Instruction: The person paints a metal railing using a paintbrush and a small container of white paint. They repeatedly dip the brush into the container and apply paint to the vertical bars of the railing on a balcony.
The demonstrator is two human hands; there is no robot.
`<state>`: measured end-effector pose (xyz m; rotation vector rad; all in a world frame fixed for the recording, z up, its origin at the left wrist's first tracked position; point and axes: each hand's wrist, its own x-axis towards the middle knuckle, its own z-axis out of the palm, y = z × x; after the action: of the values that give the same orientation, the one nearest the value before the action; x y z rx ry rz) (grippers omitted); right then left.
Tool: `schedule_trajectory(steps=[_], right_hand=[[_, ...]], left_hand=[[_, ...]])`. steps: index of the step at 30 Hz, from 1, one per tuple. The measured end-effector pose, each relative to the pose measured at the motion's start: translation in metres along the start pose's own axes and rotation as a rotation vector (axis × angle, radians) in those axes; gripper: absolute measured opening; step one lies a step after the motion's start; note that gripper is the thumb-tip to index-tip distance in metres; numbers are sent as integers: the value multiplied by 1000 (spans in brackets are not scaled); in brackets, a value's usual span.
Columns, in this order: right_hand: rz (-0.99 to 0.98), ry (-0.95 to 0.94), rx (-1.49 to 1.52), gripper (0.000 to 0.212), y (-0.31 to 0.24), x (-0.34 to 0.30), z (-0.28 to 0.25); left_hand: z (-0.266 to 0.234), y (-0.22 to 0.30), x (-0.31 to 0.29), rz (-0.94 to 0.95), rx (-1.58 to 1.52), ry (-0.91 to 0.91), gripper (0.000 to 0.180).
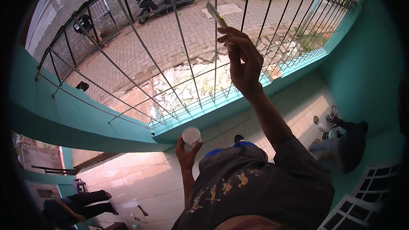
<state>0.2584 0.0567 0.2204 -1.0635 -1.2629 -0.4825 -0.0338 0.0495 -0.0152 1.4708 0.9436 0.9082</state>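
Right hand (245, 61) high, left hand (186, 155) low

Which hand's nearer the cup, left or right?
Left. The left hand holds the cup, thumb and fingers on opposite sides. The right hand is away from it, raised above and to its right in the view, holding a brush.

Brush (217, 16) handle pt. hidden; cup (191, 142) contents unclr.
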Motion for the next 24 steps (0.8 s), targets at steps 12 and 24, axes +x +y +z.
schedule_trajectory(steps=[12,24], right_hand=[[-34,78,-85,6,19,4,4],[102,133,219,14,16,65,-20]], left_hand=[[0,-3,-7,23,-7,5,62],[0,1,-6,19,3,-1,63]])
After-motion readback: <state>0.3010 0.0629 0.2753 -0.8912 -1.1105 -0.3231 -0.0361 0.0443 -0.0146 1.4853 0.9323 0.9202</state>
